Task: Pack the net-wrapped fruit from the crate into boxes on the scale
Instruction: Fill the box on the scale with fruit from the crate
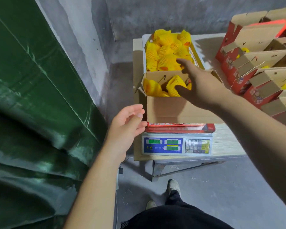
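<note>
Neither of my hands holds anything; my right hand (pixel 203 87) is spread wide, fingers loose, stretched out over the open cardboard box (pixel 172 109), its fingertips reaching toward the crate (pixel 196 54) behind; my left hand (pixel 128 124) hangs open with relaxed fingers just beside the box's near left corner. The box stands on the scale (pixel 177 145), whose green displays are lit, and a few pieces of net-wrapped fruit (pixel 175 85) already lie inside it; the crate, just behind the box, is heaped with more yellow-netted fruit (pixel 167 50). To the right, rows of folded red-and-brown cartons (pixel 257 66) lean in a stack; a green tarp (pixel 31 96) fills the left side.
</note>
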The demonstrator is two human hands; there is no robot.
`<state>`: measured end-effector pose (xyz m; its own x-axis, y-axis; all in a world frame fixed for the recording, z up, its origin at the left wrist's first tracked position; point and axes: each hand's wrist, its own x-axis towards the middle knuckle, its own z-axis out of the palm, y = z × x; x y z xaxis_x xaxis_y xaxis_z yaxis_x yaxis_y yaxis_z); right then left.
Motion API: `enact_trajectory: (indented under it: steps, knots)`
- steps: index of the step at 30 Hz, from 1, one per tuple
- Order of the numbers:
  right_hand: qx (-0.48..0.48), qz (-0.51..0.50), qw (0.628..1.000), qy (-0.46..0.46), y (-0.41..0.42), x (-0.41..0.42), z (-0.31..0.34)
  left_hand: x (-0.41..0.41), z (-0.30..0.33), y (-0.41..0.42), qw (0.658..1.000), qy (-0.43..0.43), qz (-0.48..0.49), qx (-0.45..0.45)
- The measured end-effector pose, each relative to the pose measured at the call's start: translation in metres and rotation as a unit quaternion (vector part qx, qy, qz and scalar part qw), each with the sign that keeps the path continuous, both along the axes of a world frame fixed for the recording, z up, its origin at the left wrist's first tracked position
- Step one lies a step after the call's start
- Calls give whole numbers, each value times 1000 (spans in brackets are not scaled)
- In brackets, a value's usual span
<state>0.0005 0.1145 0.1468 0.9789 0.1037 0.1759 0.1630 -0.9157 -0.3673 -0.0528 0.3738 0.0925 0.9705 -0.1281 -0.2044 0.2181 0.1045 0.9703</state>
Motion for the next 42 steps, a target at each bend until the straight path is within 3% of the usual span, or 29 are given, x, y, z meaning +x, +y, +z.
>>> enact_trajectory:
  steps: [4,12,27,32,39,42]
  knots:
    - [53,32,998,1,6,-18,-2,0,5,-4,1000,-3,-10,7]
    - [48,125,991,17,33,-36,4,3,9,-13,999,-6,-32,9]
    - [102,155,982,30,8,2,1,36,25,-43,998,-41,-23,40]
    - [142,136,980,13,-36,58,-1,93,34,-79,993,-83,-16,84]
    - [145,82,985,54,-141,167,-17,227,51,-147,971,-120,-30,204]
    - [124,56,988,75,-174,220,-44,292,29,-185,953,-100,-61,280]
